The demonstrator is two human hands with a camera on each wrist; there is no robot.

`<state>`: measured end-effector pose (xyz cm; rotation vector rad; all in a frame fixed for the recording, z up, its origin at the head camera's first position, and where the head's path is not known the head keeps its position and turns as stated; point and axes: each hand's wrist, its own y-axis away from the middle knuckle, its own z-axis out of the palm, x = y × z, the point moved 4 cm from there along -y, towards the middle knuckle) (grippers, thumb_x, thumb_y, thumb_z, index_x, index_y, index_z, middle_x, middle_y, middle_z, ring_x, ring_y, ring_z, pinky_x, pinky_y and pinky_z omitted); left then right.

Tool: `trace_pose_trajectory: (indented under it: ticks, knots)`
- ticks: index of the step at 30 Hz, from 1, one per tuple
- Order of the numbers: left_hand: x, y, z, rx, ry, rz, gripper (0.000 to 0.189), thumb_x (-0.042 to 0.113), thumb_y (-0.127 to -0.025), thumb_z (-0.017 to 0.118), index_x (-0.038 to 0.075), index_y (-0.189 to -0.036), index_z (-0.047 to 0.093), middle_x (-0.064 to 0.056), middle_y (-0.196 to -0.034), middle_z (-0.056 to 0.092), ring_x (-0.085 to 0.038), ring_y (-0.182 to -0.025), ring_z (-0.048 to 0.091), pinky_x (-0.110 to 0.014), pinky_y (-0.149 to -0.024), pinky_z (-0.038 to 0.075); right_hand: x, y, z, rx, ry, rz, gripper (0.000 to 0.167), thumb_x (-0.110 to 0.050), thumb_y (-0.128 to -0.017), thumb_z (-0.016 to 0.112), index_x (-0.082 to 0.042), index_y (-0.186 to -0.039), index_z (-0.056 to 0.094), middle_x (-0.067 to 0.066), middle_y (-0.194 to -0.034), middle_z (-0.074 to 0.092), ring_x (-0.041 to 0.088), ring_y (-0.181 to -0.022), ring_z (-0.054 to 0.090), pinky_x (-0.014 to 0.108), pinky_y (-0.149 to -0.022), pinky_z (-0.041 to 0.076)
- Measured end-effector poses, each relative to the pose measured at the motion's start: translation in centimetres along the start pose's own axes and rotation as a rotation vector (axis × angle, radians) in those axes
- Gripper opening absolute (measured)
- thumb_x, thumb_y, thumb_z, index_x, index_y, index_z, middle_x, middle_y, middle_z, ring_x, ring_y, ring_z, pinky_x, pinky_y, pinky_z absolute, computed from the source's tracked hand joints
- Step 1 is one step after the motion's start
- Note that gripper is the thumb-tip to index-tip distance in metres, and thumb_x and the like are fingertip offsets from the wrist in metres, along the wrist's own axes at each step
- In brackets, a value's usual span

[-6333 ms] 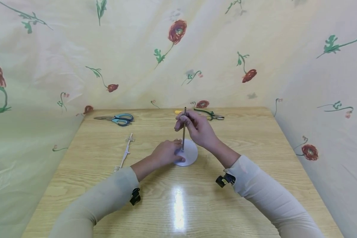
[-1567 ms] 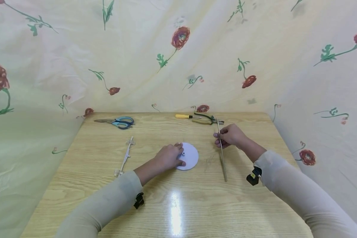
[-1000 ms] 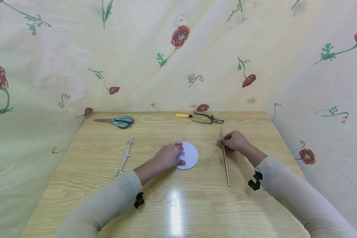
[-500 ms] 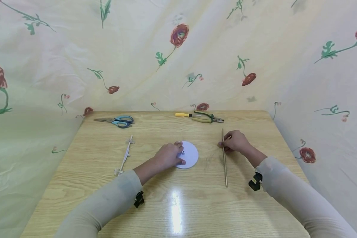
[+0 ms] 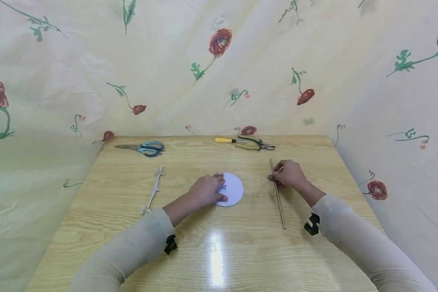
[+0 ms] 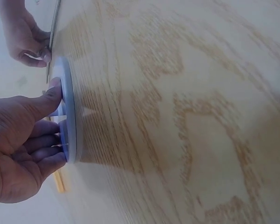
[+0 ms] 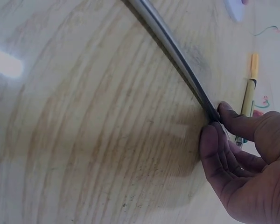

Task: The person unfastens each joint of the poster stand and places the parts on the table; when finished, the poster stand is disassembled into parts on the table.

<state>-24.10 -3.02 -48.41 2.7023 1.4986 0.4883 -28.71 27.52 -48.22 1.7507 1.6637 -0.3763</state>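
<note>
My left hand (image 5: 206, 190) holds a white round base (image 5: 235, 190) flat on the table, thumb at its near side and fingers at its far side. A short tube (image 5: 225, 187) stands up from the base between them. In the left wrist view, the bent fingers and thumb rest on the upper face of the base (image 6: 71, 116). To the right, my right hand (image 5: 289, 174) pinches a slim metal rod (image 5: 279, 205) near its far end. The rod (image 7: 172, 49) lies low along the wood in the right wrist view, with thumb and fingertips at its end.
A thin white plastic stick (image 5: 155, 188) with clear end pieces lies left of the base. Along the back are blue-handled scissors (image 5: 148, 148), a yellow-handled screwdriver (image 5: 224, 140) and green-handled pliers (image 5: 253, 146). A flowered cloth (image 5: 175, 73) rises behind the wooden table (image 5: 190, 259).
The rod stood upright at the base's middle; my right hand has carried it right and brought it down flat. Lately its near end swings slightly right. The left hand stays on the base.
</note>
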Motion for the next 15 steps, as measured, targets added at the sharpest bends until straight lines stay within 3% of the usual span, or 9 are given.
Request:
trace_pose_trajectory:
  ticks: [9,15]
  knots:
    - [0.04,-0.18,-0.62,0.040,0.073,0.002,0.068,0.046,-0.096,0.086,0.010,-0.151,0.068,-0.012,-0.167,0.055,-0.035,-0.156,0.055,-0.049,-0.128,0.046,0.12,0.24,-0.31,0.035,0.032,-0.008,0.043,-0.023,-0.101,0.083,0.009,-0.122,0.064,0.017,-0.090,0.080,0.013,-0.063,0.074,0.030,-0.061,0.064]
    - [-0.13,-0.09,-0.81,0.096,0.145,0.011,0.075,0.045,-0.095,0.088,0.012,-0.157,0.062,-0.013,-0.168,0.054,-0.037,-0.154,0.056,-0.052,-0.126,0.049,-0.23,0.77,-0.67,0.082,0.053,-0.039,0.052,-0.034,-0.103,0.080,0.010,-0.129,0.064,0.022,-0.102,0.078,0.019,-0.070,0.076,0.031,-0.063,0.060]
